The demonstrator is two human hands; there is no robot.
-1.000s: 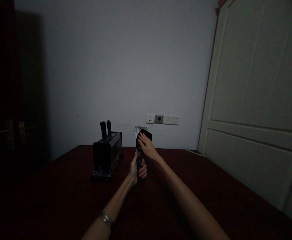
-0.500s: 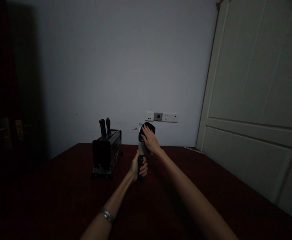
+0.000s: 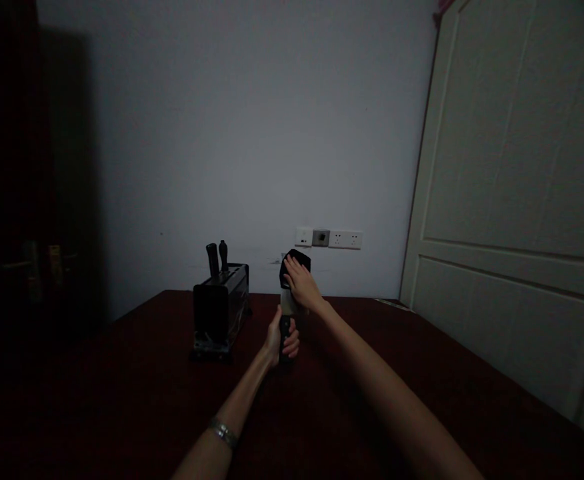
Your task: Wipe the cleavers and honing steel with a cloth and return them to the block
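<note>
- knife (image 3: 287, 305): upright above the table (image 3: 122, 400), pale broad blade up, dark handle down, just right of the knife block (image 3: 219, 310) and apart from it
- left hand (image 3: 283, 337): closed around the knife handle, fingers wrapped fully; bracelet (image 3: 223, 432) at the wrist
- right hand (image 3: 302, 287): laid flat on the upper blade, fingers almost straight, pressing a dark cloth (image 3: 296, 259) against the steel; thumb hidden
- cloth: bunched over the top end of the blade, covering it; only a short pale strip of blade bare between the two hands
- progress, as judged: wiping under way, cloth at the top end; blade clean or not, too dim to tell
- knife block: dark, on the table, two dark handles (image 3: 218, 257) standing out of its top
- background: pale wall, sockets (image 3: 329, 238), door (image 3: 512, 200) at right
</note>
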